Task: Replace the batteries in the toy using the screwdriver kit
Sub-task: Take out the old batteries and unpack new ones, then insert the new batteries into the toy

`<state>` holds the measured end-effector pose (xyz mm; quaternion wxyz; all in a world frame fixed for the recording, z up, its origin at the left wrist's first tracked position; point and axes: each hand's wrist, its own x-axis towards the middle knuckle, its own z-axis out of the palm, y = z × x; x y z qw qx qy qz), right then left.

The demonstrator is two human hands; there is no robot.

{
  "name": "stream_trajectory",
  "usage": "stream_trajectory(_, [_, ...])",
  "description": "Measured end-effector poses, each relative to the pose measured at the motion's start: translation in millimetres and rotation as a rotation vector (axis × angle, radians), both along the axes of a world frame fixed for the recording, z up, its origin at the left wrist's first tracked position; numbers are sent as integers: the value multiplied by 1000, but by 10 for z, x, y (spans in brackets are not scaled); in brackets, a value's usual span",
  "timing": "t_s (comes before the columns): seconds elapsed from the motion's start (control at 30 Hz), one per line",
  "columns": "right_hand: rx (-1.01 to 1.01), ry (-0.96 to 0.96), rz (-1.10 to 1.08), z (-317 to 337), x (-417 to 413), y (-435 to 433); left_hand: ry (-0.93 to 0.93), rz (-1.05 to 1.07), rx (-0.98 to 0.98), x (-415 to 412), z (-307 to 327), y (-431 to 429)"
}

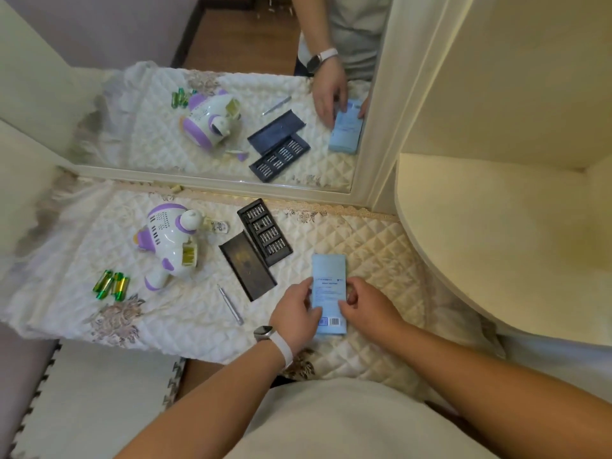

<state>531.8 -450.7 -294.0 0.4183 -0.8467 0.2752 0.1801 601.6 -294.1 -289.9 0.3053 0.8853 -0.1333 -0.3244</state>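
The toy [169, 240] lies on its side on the bench [374, 246], at ten o'clock from the blue box [329, 271]. It looks like hard, glossy plastic: probably light, and its round shape may let it roll. It is best held round the fat body, not by the thin purple fins. The left grip [296, 309] and right grip [366, 304] pinch the box's long edges at nine and three o'clock. Green batteries [111, 284] lie at eight o'clock of the toy, and the screwdriver [230, 304] lies at five. I cannot tell whether the toy's open compartment holds cells, and the box print is too small to read.

Glossy plastic toy [169, 240]; quilted satin-sheen cloth [364, 246]; matt paper box [329, 270]; shiny metal screwdriver [230, 304]; foil-bright batteries [112, 284].
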Motion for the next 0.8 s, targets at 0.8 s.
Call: stream_trajectory(0.8, [-240, -319, 558, 432, 1192, 2208, -251, 542, 97, 1377, 200, 2991])
